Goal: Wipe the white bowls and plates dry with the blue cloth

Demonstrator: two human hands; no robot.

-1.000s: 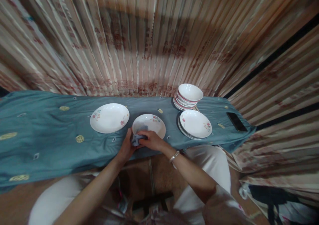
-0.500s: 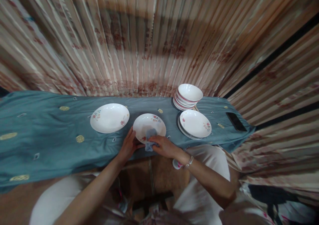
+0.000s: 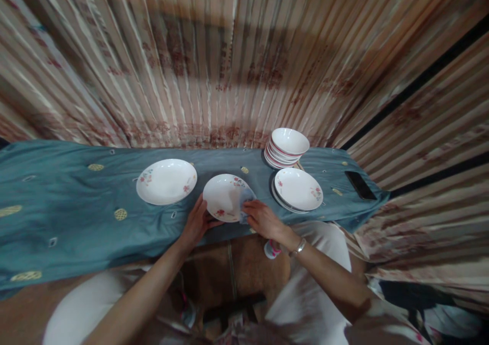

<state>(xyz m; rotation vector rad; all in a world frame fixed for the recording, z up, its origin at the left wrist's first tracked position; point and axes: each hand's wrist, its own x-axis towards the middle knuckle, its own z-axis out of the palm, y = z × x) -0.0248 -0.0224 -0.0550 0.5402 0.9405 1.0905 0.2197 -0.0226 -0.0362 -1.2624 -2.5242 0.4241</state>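
In front of me a white plate (image 3: 223, 197) with a floral print is tilted slightly up from the table. My left hand (image 3: 197, 218) grips its left edge, thumb on the rim and fingers underneath. A light blue cloth (image 3: 246, 202) is pressed against the plate's right rim by my right hand (image 3: 263, 218), whose fingers are closed on it. Left of them lies a larger oval plate (image 3: 167, 182) with flowers at its edge. To the right sits a small stack of floral plates (image 3: 298, 188).
Behind the stacked plates stands a pile of white bowls (image 3: 289, 142) with red bands. A black phone (image 3: 359, 185) lies at the right end of the table, which has a teal patterned cloth (image 3: 87, 202). Pleated curtains (image 3: 214, 64) hang behind and to the right.
My right hand has moved the cloth rightward, from the plate's lower middle to its right rim. My left hand keeps its hold on the left edge.
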